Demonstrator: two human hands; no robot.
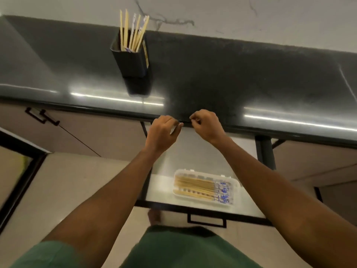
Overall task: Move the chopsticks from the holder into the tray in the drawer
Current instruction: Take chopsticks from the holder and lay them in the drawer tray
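A fetch step is judged to be in hand: several chopsticks (pixel 133 33) are left standing in the holder (pixel 130 62) on the table (pixel 231 74), while others are laid in the tray (pixel 236 183) in the open drawer (pixel 166 188). Next, a reach up-left to the holder is called for. Both hands are held close together at the table's front edge. The left hand (pixel 164 132) is curled; whether something thin is pinched cannot be told. The right hand (pixel 207 124) is clenched, with nothing seen in it.
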